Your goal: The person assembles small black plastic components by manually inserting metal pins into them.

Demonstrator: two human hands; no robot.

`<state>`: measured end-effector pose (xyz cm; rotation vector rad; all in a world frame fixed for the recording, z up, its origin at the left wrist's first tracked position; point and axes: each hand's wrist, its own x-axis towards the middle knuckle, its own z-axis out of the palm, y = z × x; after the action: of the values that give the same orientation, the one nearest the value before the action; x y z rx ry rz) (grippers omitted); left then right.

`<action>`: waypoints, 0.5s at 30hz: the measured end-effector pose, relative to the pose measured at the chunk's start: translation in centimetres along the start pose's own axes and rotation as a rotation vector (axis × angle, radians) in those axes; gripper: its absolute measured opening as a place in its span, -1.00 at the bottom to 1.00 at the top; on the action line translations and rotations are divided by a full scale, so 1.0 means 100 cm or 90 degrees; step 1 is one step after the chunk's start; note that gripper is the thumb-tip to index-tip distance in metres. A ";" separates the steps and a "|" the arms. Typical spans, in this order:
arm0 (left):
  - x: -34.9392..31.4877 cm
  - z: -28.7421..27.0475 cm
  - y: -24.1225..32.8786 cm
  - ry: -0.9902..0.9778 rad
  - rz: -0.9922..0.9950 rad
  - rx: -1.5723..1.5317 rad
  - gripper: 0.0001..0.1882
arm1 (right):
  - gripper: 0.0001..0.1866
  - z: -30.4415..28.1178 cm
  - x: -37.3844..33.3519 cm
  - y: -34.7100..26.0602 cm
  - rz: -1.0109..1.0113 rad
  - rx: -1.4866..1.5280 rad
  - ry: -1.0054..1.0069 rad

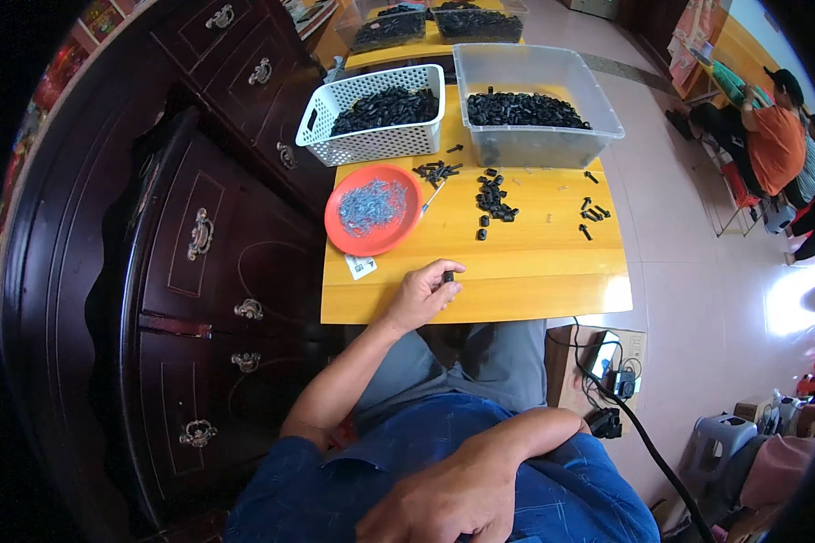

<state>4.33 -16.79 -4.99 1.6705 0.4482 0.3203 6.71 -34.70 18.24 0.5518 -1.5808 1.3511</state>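
Above the front edge of the yellow table, my left hand [418, 299] pinches a small black plastic cap [448, 277] between thumb and fingers. My right hand [445, 496] is drawn back against my chest, its fingers curled down; a dark bit shows beneath them, too little to name. Past my left hand lie a loose pile of similar black caps [493, 197] and a small heap of black stemmed pieces [438, 171]. To their left, a red plate [337, 237] holds many thin, silvery metal pieces. Several black stemmed pieces [592, 214] lie scattered at the table's right.
A white perforated basket [371, 145] and a clear plastic bin [543, 149], both filled with black parts, stand at the back. A thin screwdriver [433, 195] lies beside the plate. Dark wooden cabinets [217, 235] flank the left; cables and a power strip [602, 355] sit at right.
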 end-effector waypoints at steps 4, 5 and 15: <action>0.000 0.000 -0.003 0.028 -0.023 -0.058 -0.73 | -0.61 -0.004 -0.005 0.001 0.026 0.041 -0.073; 0.001 0.001 -0.003 0.032 -0.028 -0.093 -0.72 | -0.65 -0.005 -0.007 0.002 -0.026 0.105 -0.051; 0.000 -0.002 -0.004 0.051 -0.058 -0.139 -0.68 | -0.73 -0.009 0.080 -0.028 0.263 0.322 0.219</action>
<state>4.19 -16.63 -5.36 1.4246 0.5281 0.3565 5.75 -32.85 26.52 0.2656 -1.1014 2.0620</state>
